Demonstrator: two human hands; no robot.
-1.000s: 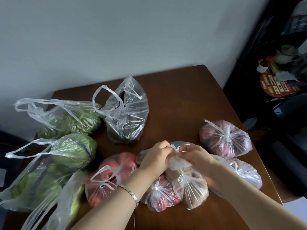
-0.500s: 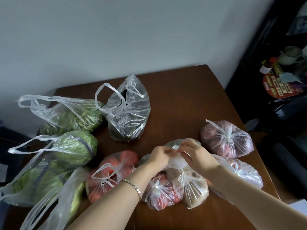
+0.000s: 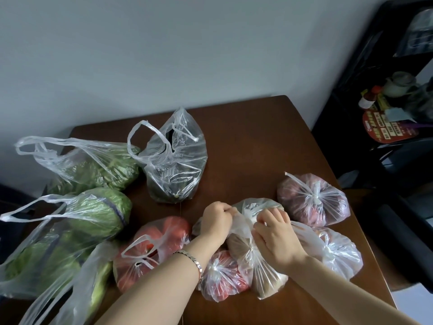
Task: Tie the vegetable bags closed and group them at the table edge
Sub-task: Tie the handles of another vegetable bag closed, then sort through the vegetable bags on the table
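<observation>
My left hand (image 3: 216, 220) and my right hand (image 3: 275, 235) both grip the twisted handles of a clear bag (image 3: 254, 206) at the table's middle front. Knotted bags lie around it: a brown-filled bag (image 3: 260, 270), a red-filled bag (image 3: 221, 276), a reddish bag (image 3: 312, 200) and a pale bag (image 3: 337, 253) on the right. A bag of red tomatoes (image 3: 152, 247) with loose handles sits left of my wrist. Untied bags of green vegetables (image 3: 98, 167) (image 3: 93, 212) (image 3: 42, 261) lie at the left, and an upright clear bag (image 3: 173, 165) stands behind.
The brown wooden table (image 3: 253, 137) stands against a grey wall, its right edge close to the knotted bags. A dark shelf unit (image 3: 386, 106) with bottles and a teapot stands to the right. Dark furniture sits beyond the left edge.
Both hands have drawn a little apart along the bag's handles, the left fist pulling left and the right hand shifting down and right. The other bags have not moved.
</observation>
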